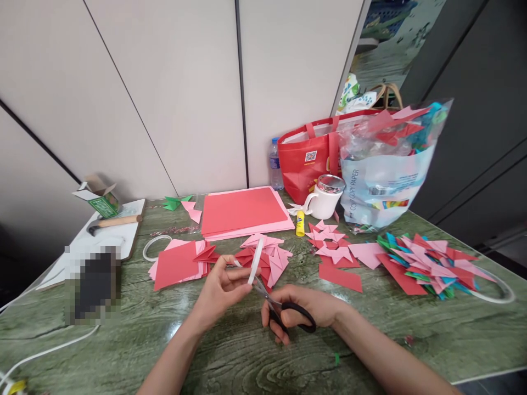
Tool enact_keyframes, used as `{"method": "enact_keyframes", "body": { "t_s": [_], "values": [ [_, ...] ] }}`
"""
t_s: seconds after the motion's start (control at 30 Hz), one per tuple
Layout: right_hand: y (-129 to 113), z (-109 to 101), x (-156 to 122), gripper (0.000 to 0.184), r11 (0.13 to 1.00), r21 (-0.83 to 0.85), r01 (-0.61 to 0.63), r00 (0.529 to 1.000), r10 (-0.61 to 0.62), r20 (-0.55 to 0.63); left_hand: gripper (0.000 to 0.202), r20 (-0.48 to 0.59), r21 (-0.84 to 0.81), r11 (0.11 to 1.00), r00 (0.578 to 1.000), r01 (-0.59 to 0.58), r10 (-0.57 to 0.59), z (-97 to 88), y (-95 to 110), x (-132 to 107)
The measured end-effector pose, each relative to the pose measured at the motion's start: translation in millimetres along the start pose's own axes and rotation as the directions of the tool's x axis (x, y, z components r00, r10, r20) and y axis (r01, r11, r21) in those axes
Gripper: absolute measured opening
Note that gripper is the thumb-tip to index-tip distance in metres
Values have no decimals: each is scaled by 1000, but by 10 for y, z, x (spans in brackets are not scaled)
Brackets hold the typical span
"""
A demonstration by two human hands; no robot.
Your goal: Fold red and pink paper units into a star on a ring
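Near the middle of the table, my left hand (226,282) pinches white tape (257,260), a narrow band that stands up from between its fingers. My right hand (302,307) has its fingers through the black handles of a pair of scissors (275,303). The scissor blades point up and left and meet the lower end of the tape by my left fingertips; whether they are closed on it I cannot tell. Just behind both hands lie folded pink and red paper pieces (276,258). Left of them is a stack of red and pink paper squares (175,266).
Large red sheets (245,211) lie at the back. A yellow glue stick (300,224), a white mug (325,200), a red bag (298,164) and a plastic bag (379,186) stand at right. Colourful folded papers (432,263) lie farther right. A hammer (119,221) rests on a white board at left.
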State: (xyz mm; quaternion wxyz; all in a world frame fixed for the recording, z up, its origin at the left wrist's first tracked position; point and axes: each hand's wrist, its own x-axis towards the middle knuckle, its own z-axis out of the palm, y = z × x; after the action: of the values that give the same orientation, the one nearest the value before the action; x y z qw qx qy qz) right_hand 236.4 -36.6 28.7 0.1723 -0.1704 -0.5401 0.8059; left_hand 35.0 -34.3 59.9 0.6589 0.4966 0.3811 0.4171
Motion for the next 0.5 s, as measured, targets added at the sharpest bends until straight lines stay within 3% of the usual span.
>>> {"method": "enact_keyframes", "body": {
  "t_s": [0.17,0.5],
  "values": [
    [-12,12,-1,49,999,-47,-3,999,1,-42,45,67,-10,999,997,46,-46,25,-14,-14],
    [47,-5,17,42,998,-56,3,997,-7,-75,47,80,15,998,995,63,-64,31,-19,-25]
  ]
}}
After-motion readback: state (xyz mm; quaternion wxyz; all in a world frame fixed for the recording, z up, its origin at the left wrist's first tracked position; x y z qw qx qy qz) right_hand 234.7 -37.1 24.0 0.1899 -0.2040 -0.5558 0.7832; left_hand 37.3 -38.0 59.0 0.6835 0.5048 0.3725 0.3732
